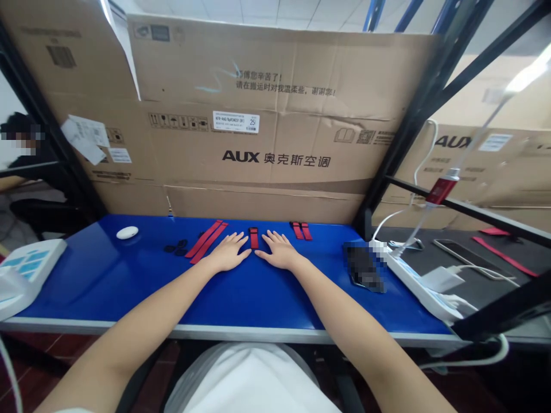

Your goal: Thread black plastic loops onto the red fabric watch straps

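My left hand (228, 253) lies flat on the blue table, its fingers spread and holding nothing. My right hand (279, 250) rests the same way, palm down with fingers apart. Between the two hands sits a short red strap with a black buckle (253, 238). Left of my left hand are two longer red straps (208, 241), side by side at a slant, and several small black buckles (176, 247). Beyond my right hand, toward the back edge, lie two short red straps with black ends (301, 230).
A cardboard sheet (275, 183) stands upright along the back. A white round object (127, 232) and a white device (34, 269) are at the left. On the right lie a dark blurred object (365, 268) and a white power strip (424, 289) with cables. A person sits far left.
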Demonstrator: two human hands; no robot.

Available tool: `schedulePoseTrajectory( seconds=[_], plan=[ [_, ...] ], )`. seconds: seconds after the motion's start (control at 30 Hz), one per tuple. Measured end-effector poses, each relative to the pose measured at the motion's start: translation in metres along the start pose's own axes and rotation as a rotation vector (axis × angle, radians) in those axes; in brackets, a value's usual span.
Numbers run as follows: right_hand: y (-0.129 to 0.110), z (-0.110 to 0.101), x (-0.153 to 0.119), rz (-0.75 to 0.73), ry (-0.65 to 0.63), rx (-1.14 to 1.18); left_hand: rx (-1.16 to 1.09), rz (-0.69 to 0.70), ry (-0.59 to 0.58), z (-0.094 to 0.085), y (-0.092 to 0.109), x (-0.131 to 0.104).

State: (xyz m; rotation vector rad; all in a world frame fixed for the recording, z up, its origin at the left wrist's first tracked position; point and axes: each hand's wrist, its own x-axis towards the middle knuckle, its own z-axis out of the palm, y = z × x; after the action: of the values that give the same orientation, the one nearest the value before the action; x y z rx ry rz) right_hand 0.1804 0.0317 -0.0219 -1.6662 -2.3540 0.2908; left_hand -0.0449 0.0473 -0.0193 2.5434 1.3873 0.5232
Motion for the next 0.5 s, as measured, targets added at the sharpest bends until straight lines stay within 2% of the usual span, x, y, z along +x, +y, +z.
schedulePoseTrajectory(
  seconds=[0.13, 0.5],
  plan=[
    [0.0006, 0.0001, 0.0012, -0.003, -0.012, 0.002, 0.019, -0.046, -0.051, 0.0039, -0.0015, 0.0011],
    [0.0013, -0.0001, 0.0014, -0.006, -0.007, 0.011, 0.041, -0.052, -0.067, 0.0034, -0.0009, 0.0011]
  ],
)
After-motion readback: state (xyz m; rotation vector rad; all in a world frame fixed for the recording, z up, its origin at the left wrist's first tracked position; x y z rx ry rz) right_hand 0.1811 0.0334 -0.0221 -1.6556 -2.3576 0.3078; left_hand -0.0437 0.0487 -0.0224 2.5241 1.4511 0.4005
